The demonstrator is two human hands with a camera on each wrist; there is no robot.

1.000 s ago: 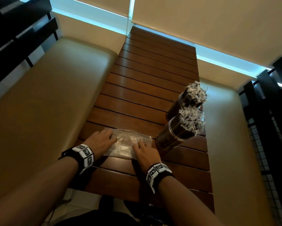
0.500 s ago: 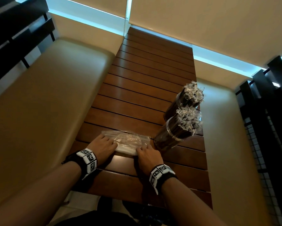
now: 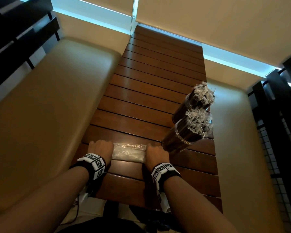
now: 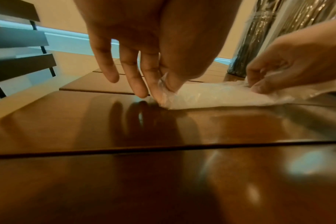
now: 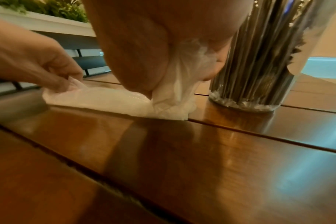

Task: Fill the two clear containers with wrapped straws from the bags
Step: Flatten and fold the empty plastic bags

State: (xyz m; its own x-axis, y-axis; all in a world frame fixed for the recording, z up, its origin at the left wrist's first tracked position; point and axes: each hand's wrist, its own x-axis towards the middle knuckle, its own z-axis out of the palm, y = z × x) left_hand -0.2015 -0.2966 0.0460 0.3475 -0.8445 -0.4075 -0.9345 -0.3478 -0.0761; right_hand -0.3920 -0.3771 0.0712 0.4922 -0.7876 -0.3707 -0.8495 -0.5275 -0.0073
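Observation:
An empty clear plastic bag (image 3: 128, 152) lies folded into a narrow strip on the slatted wooden table (image 3: 149, 91). My left hand (image 3: 100, 149) pinches the bag's left end (image 4: 167, 94) between thumb and forefinger. My right hand (image 3: 156, 153) grips its bunched right end (image 5: 184, 72). Two clear containers stand just right of my right hand, both packed with dark wrapped straws: the near one (image 3: 185, 133) and the far one (image 3: 193, 105). The near container (image 5: 259, 60) is close beside my right hand.
Tan cushioned benches (image 3: 49, 106) run along both sides of the table. Dark slatted chair backs (image 3: 15, 31) stand at the far left and far right. The table's far half holds nothing.
The bag went from lying spread flat under my fingers to a narrow folded strip. Both hands drew back toward me and now hold its two ends.

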